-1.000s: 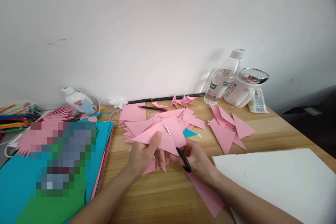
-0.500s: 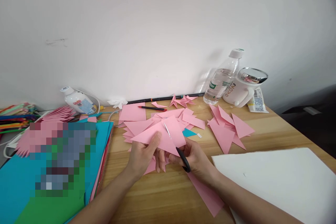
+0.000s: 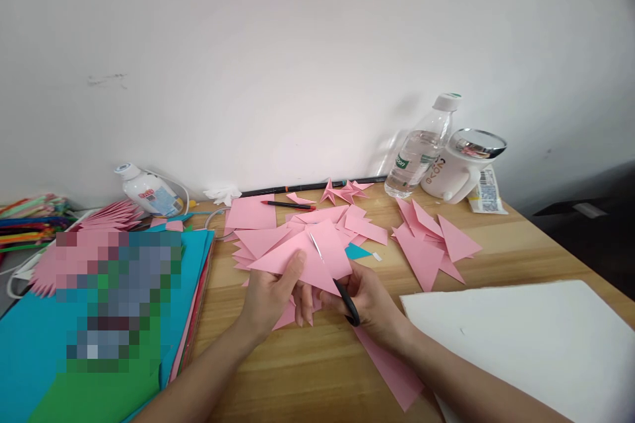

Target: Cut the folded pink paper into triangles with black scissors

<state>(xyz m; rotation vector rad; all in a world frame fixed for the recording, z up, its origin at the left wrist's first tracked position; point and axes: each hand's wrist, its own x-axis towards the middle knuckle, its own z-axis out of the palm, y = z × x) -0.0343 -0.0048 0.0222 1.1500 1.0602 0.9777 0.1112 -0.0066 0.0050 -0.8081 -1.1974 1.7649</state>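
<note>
My left hand pinches a sheet of pink paper, thumb on top and fingers underneath. In my right hand is a pair of scissors with black handles. One shiny blade lies over the pink paper, pointing up and to the left; the other blade is hidden under the sheet. Behind the held paper lies a heap of pink paper pieces. Below my right wrist, another pink paper piece rests on the wooden table.
Pink triangles lie to the right, beyond a white board. A water bottle and a white mug stand near the wall. Blue card sheets fill the left. A red-and-black pencil lies at the back.
Hardly anything differs. The scissors and my right hand have shifted very slightly against the pink paper; my left hand keeps its hold.
</note>
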